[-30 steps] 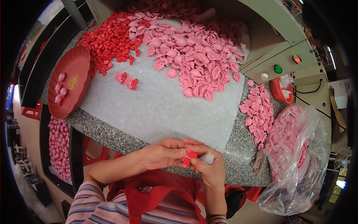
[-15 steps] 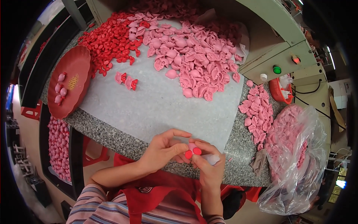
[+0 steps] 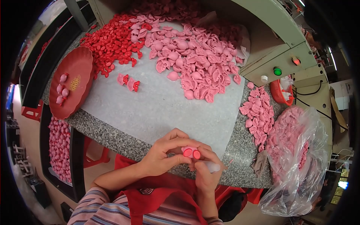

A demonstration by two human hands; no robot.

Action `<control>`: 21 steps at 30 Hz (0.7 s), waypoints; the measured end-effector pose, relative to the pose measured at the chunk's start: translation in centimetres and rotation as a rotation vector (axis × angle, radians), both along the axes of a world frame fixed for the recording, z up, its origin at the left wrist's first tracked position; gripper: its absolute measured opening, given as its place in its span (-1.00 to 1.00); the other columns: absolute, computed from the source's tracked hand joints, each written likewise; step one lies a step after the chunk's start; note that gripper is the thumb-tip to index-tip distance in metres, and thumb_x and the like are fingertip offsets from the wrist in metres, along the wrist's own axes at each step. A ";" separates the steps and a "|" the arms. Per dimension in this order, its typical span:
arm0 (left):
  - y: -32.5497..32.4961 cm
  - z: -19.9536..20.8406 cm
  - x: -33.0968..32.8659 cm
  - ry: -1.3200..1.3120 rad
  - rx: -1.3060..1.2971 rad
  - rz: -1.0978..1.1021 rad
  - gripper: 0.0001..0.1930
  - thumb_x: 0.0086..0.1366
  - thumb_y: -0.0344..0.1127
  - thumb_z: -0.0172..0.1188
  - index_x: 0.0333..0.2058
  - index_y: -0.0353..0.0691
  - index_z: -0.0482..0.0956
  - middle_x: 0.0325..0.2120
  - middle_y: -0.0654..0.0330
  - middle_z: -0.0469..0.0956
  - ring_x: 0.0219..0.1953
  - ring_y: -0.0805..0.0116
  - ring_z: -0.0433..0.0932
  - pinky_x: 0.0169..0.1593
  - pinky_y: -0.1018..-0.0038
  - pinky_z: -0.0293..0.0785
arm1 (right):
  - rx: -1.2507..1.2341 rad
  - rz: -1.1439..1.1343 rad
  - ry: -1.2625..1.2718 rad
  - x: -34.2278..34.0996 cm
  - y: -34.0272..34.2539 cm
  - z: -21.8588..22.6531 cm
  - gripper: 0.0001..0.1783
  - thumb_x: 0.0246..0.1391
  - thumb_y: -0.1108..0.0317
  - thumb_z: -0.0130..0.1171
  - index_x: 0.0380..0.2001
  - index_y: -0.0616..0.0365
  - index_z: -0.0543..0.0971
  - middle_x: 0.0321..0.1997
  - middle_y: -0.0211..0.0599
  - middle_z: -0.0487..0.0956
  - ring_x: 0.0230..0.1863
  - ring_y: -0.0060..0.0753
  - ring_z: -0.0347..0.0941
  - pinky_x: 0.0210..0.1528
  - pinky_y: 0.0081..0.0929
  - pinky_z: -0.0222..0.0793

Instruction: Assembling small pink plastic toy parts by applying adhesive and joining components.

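Observation:
Close to the table's near edge, my left hand [image 3: 163, 155] pinches a small pink plastic figure [image 3: 191, 149] between thumb and fingers. Two red oval feet on it face me. My right hand [image 3: 206, 173] meets it from the other side, its fingertips touching or right beside the figure. A small translucent white thing [image 3: 214, 166], like a little bottle, pokes out of my closed right hand; the rest is hidden by the fingers. On the white sheet [image 3: 150, 108] ahead lie two pink shell pieces [image 3: 127, 81] with red parts on them.
Loose red parts [image 3: 116, 45] heap at the far left, pink shells [image 3: 202, 63] at the far middle. At left stands a red scalloped dish [image 3: 83, 67] with several figures, above a bin [image 3: 59, 150]. At right are more shells [image 3: 258, 112], a red basket [image 3: 279, 93] and a plastic bag [image 3: 296, 150].
The pink figure has been turned and shifted slightly left between my hands. My left fingers have curled further over it, and my right thumb has moved down off the red foot.

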State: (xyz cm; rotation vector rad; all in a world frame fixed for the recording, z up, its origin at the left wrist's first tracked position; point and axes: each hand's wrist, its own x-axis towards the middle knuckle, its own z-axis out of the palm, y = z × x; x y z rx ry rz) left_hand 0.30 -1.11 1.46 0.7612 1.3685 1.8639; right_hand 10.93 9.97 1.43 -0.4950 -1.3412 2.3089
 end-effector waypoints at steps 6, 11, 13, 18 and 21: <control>0.1 -0.1 0.0 -0.019 0.035 -0.031 -0.66 0.04 -0.66 0.03 -0.16 -0.30 0.43 -0.08 0.11 0.24 -0.12 0.34 0.40 -0.13 0.53 0.45 | 0.277 -0.018 -0.056 -0.5 -0.6 0.8 -0.41 -0.35 0.69 0.26 -0.11 0.28 0.39 -0.16 -0.18 0.39 -0.43 -0.59 0.38 -0.40 -0.70 0.31; 0.0 -0.3 0.4 0.040 0.004 0.065 -0.71 0.03 -0.48 0.17 -0.20 -0.28 0.47 -0.15 0.09 0.34 -0.15 0.35 0.40 -0.16 0.53 0.39 | 0.450 -0.025 -0.050 -0.7 -0.5 0.2 -0.44 -0.34 0.65 0.29 -0.12 0.26 0.42 -0.17 -0.24 0.39 -0.36 -0.59 0.39 -0.33 -0.70 0.33; 0.0 -0.3 0.3 0.123 -0.021 0.080 -0.72 0.02 -0.47 0.18 -0.22 -0.28 0.48 -0.17 0.10 0.36 -0.16 0.35 0.41 -0.17 0.53 0.39 | 0.420 -0.025 -0.042 -0.6 -0.4 -0.1 -0.44 -0.34 0.64 0.29 -0.13 0.26 0.43 -0.17 -0.25 0.39 -0.34 -0.58 0.39 -0.31 -0.69 0.34; 0.0 -0.3 0.1 0.284 -0.037 0.119 -0.72 -0.01 -0.46 0.21 -0.25 -0.30 0.51 -0.22 0.10 0.41 -0.21 0.33 0.43 -0.18 0.51 0.40 | 0.410 -0.030 -0.038 -0.5 -0.6 -0.1 -0.46 -0.33 0.64 0.28 -0.13 0.25 0.44 -0.17 -0.25 0.39 -0.32 -0.55 0.40 -0.27 -0.66 0.37; 0.0 -0.3 0.1 0.272 -0.035 0.126 -0.73 -0.02 -0.48 0.20 -0.26 -0.31 0.51 -0.23 0.09 0.43 -0.21 0.31 0.44 -0.18 0.49 0.40 | 0.374 -0.049 -0.035 -0.5 -0.8 -0.2 -0.47 -0.32 0.64 0.28 -0.14 0.25 0.44 -0.17 -0.25 0.39 -0.31 -0.53 0.40 -0.26 -0.65 0.38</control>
